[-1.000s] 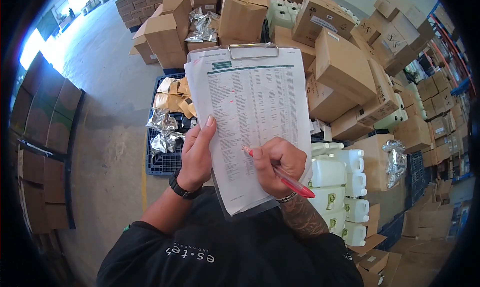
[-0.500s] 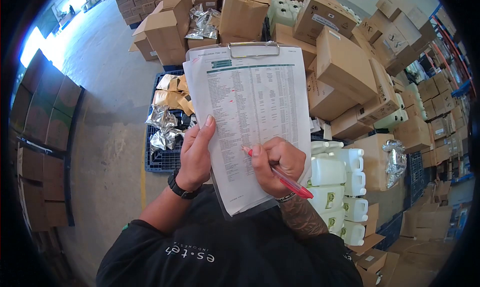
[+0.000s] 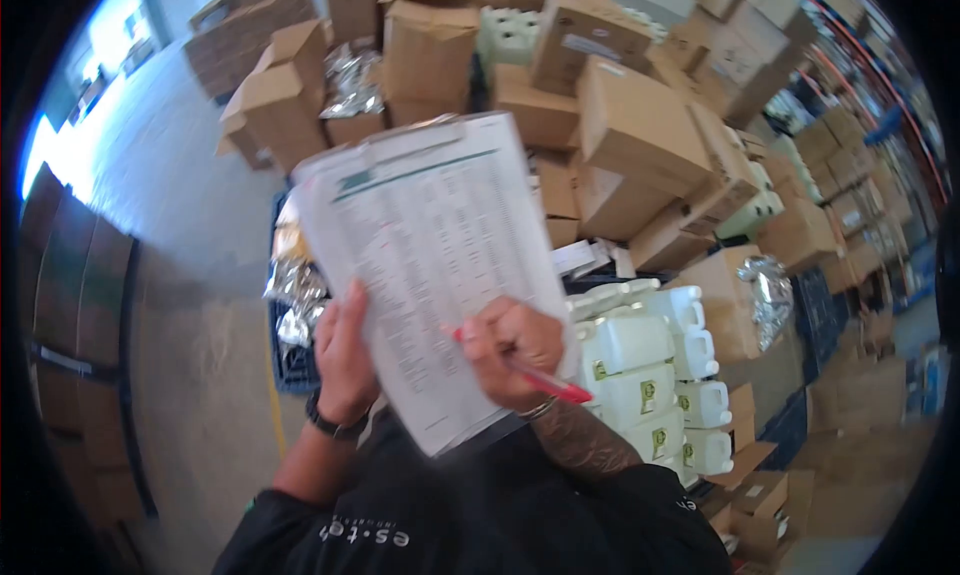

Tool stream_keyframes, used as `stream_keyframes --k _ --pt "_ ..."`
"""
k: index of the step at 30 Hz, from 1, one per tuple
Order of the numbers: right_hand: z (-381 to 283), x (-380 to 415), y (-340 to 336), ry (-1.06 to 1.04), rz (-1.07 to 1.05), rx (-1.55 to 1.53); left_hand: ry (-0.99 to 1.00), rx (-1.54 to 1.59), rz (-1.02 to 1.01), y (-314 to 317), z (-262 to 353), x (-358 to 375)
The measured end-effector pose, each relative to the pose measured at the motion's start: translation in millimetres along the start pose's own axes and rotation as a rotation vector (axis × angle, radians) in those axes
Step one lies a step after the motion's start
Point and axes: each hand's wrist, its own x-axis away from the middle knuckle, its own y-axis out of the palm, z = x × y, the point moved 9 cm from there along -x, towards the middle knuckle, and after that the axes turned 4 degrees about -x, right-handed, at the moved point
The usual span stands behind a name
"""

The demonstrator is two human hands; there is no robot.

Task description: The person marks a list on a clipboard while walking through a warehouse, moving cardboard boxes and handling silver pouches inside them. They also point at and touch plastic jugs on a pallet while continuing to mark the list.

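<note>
A clipboard [image 3: 412,147] with a metal clip carries several printed sheets [image 3: 440,245] in front of my chest, tilted to the left. My left hand [image 3: 345,350] grips its left edge, thumb on top of the paper and the other fingers hidden beneath. Between the fingers of my right hand [image 3: 515,350] is a red pen [image 3: 550,380], its tip over the lower middle of the printed table. Small red marks show on the top sheet, though the print is blurred.
Cardboard boxes [image 3: 645,125] are piled ahead and to the right. White jerrycans [image 3: 630,345] stand stacked at my right. Silver pouches [image 3: 297,285] lie on a dark blue pallet [image 3: 290,375] at the left. Further left, stacked cartons [image 3: 75,265] line the floor.
The clipboard and both hands have shifted left and slightly down in view, and the board has tilted more to the left. The surroundings have shifted too. Both hands keep their hold.
</note>
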Motion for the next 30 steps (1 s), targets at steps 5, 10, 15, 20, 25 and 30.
stream_keyframes --k 5,10,15,20,25,30 --pt "12.0 9.4 8.4 0.136 -0.028 -0.07 0.035 0.021 -0.01 -6.9 10.5 -4.8" --pt "18.2 22.4 6.4 0.152 0.006 -0.068 0.048 -0.065 0.086 -42.8 0.0 -9.9" --pt "19.4 35.2 7.5 0.243 0.002 -0.055 0.051 -0.102 0.07 -53.3 -6.1 -4.2" --pt "12.9 47.8 4.4 0.244 -0.046 -0.077 0.029 -0.054 0.083 -46.5 -9.5 11.3" --pt "-15.0 69.0 -33.6 0.255 0.01 -0.02 -0.059 -0.081 0.011 -23.6 -22.5 27.5" --pt "-47.7 123.5 -90.5 0.27 0.09 0.046 -0.059 -0.168 -0.135 34.4 -44.4 66.1"
